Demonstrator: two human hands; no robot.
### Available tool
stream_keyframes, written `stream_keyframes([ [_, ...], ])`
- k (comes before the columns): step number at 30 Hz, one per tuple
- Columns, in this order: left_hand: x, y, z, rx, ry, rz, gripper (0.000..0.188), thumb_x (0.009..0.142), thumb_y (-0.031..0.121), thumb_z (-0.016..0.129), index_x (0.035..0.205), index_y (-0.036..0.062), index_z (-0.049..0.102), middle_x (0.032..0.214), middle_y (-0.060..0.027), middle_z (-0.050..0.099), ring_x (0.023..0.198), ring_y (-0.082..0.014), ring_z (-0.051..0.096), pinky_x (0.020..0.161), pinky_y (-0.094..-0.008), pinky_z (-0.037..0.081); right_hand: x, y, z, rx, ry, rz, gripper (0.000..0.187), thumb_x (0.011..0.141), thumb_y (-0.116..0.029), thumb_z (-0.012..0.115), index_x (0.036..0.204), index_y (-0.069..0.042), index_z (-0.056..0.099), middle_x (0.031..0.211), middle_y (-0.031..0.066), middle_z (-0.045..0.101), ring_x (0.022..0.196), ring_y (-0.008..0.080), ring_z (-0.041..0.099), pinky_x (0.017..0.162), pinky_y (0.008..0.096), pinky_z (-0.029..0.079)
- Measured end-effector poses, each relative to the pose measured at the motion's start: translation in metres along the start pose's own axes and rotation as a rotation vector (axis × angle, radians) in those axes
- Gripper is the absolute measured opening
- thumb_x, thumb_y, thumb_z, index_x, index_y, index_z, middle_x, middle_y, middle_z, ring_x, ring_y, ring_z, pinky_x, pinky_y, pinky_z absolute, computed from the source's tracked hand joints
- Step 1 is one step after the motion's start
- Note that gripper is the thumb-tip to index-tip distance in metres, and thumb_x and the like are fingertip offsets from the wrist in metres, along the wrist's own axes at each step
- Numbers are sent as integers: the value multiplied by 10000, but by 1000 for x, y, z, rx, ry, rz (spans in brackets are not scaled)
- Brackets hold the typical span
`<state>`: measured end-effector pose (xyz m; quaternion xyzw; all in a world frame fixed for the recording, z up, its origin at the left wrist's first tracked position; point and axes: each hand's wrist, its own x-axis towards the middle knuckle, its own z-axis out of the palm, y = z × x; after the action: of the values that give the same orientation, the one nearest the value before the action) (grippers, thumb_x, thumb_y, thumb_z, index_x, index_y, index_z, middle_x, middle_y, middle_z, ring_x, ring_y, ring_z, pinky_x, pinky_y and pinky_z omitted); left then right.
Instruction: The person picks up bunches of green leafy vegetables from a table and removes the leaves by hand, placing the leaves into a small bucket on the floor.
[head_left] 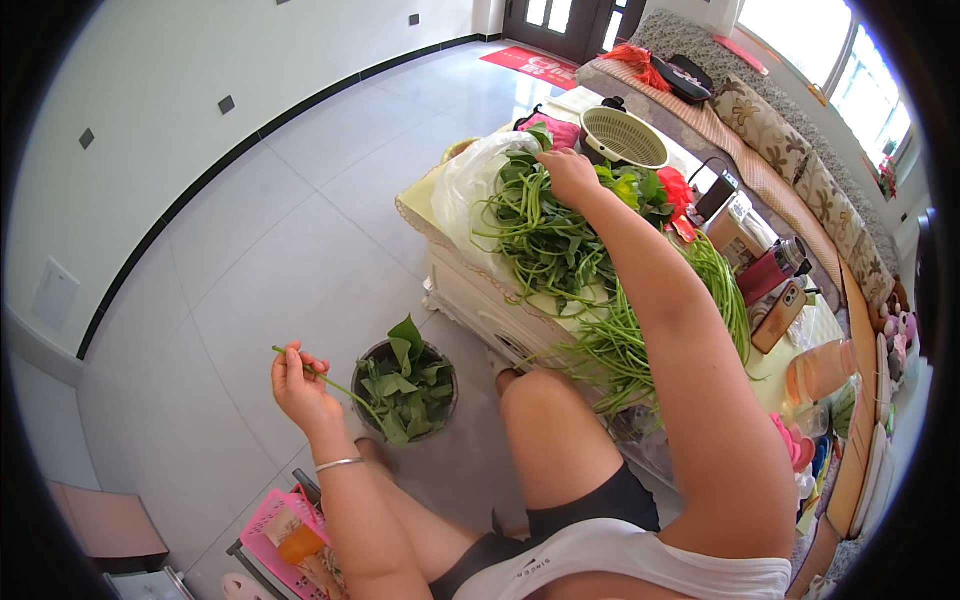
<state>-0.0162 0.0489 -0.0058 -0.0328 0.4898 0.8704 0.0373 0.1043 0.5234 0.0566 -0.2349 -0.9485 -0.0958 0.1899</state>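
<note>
Pinching one green stem, your left hand in the head view is near one round bin of leaves, well apart from your right. Your right hand, its grip too hidden to tell, meets one leafy heap on the table, near one colander; one phone lies beyond.

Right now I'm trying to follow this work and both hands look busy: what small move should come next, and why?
Probably lift the left hand a little, drawing its green stem clear of the dark container: the lower end meets the leaves there, so I can't tell whether one is attached. The right hand is away at the leafy greens.
</note>
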Motion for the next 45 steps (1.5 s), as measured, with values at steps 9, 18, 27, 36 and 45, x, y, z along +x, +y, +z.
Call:
stream_keyframes([
  [9,0,2,0,11,-36,-33,141,933,172,563,919,35,599,701,-9,546,583,-104,487,600,-283,455,13,38,-30,-104,126,31,144,766,-140,579,858,-129,690,991,100,646,1012,283,577,854,413,455],
  [18,-7,2,3,-44,-29,-102,143,929,166,560,943,26,589,686,-4,526,567,-102,472,563,-284,432,32,68,-183,298,285,162,207,826,-186,585,956,-31,631,778,163,650,763,332,635,715,390,491],
  [27,-5,-1,-4,-137,-161,-303,144,901,166,587,943,28,581,633,25,431,494,-76,384,429,-225,297,44,40,-278,218,180,192,256,873,-256,584,1006,-47,649,762,90,666,700,212,640,674,343,492],
  [36,-10,-1,2,-117,-168,-331,124,882,138,592,935,27,578,594,34,390,468,-72,358,407,-225,268,35,72,-289,353,536,304,269,876,-282,564,982,-53,660,798,108,677,740,244,661,722,377,496],
  [45,-36,-7,26,-11,-640,-418,198,844,99,618,1005,-14,597,594,42,400,484,-47,332,412,-203,229,-15,-71,-225,342,-170,106,289,876,-267,524,908,-7,647,884,150,660,824,269,651,722,388,519],
])
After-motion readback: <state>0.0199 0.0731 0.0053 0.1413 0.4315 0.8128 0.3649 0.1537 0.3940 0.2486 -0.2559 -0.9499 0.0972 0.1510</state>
